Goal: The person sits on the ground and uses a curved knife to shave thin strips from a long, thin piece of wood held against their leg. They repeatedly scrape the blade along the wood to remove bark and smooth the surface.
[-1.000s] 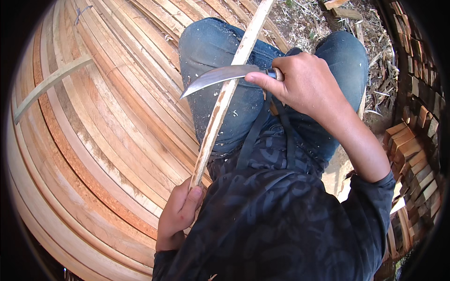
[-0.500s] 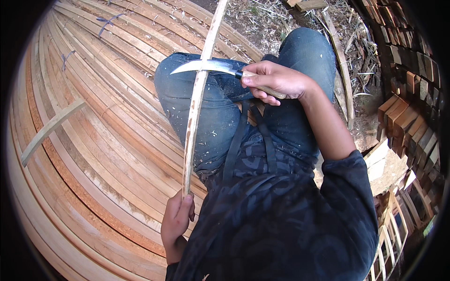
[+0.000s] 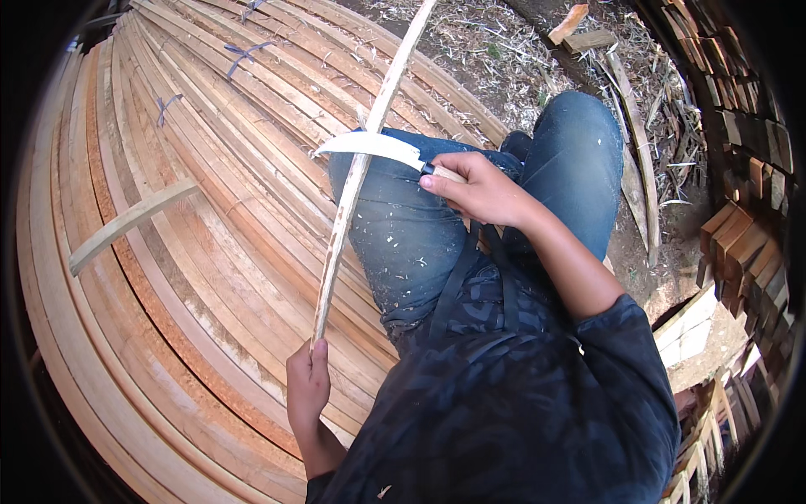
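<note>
Covering the ground at left: one large stack of long pale-orange split wooden slats (image 3: pixel 193 277), too many to count, one loose slat (image 3: pixel 130 223) lying crosswise on top. One long thin pale wooden strip (image 3: pixel 348 197), held slanting across the blue-jeaned knees (image 3: pixel 403 227). One curved steel knife with wooden handle (image 3: pixel 374 147), blade laid against the strip. Right hand (image 3: pixel 478 189) closed around the handle; left hand (image 3: pixel 308 382) gripping the strip's lower end. Risk, as judged: blade slipping off the narrow strip toward the thigh directly beneath.
</note>
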{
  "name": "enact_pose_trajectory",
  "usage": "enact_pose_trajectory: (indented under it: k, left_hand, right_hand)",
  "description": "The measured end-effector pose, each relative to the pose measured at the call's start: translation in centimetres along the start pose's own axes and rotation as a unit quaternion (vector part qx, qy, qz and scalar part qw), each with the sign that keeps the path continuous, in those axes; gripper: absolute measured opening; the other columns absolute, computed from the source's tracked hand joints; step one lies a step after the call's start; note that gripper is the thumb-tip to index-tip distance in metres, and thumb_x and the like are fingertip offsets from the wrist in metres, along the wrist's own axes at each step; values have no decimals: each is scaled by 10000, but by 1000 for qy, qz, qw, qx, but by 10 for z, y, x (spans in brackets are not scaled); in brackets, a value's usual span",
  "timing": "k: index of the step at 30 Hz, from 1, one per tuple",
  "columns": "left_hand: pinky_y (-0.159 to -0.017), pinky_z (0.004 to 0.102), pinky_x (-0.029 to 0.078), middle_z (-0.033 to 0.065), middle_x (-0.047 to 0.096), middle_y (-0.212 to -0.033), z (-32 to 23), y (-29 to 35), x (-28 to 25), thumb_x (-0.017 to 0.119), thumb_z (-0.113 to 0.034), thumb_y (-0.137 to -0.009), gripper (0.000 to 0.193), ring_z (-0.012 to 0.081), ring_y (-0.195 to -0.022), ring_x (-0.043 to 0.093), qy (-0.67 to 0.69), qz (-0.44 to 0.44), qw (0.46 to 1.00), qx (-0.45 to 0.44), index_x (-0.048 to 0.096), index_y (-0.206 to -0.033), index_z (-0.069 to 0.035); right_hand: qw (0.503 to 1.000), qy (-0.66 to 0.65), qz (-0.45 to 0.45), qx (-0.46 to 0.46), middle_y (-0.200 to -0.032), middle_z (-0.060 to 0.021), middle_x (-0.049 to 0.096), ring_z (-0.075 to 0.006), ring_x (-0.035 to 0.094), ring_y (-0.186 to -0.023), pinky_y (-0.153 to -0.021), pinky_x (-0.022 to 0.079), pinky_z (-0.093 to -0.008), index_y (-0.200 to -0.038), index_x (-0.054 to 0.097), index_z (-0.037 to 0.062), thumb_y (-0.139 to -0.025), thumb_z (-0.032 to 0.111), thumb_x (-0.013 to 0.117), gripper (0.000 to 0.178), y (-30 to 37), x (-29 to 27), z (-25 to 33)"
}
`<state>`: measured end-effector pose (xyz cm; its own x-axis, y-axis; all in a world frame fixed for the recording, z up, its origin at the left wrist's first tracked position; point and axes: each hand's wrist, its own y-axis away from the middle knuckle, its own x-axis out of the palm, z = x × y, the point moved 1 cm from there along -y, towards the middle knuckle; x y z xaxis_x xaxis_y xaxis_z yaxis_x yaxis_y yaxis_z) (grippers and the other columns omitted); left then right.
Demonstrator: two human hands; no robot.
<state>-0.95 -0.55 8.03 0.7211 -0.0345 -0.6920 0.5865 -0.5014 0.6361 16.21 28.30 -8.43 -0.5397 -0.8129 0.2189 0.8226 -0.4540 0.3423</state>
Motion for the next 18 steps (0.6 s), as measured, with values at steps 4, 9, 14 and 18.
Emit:
enact_pose_trajectory:
  k: [4,9,14,18]
  left_hand:
    - [-482,360,324,122,363,-527,-7,-8,-1,442,-244,-993,393,182,-497,343,-51,-30,998,0,476,-716,32]
    - [-480,364,330,133,370,-524,2,-9,15,454,-252,-987,393,199,-483,347,-32,-32,999,-2,480,-713,29]
    - [-479,363,324,125,367,-516,11,-5,16,459,-270,-986,407,189,-484,348,-25,-30,999,-14,481,-702,21]
    - [-476,368,323,121,371,-511,13,-14,16,463,-295,-983,424,190,-473,352,-25,-23,999,-3,482,-698,19]
  right_hand:
    - [979,-58,149,127,-511,18,440,-62,403,-366,-345,313,-243,-786,559,35,-946,391,562,390,10,14,0]
    - [961,-58,210,168,-516,19,444,-81,412,-367,-341,329,-261,-805,582,22,-929,411,582,408,9,46,0]
    - [994,-48,37,88,-554,23,494,-38,447,-479,-420,332,-231,-761,638,28,-894,389,641,384,-29,2,-33]
    - [969,70,217,92,-597,-52,555,-152,529,-667,-637,422,-340,-850,675,-25,-885,404,648,431,-11,35,4]
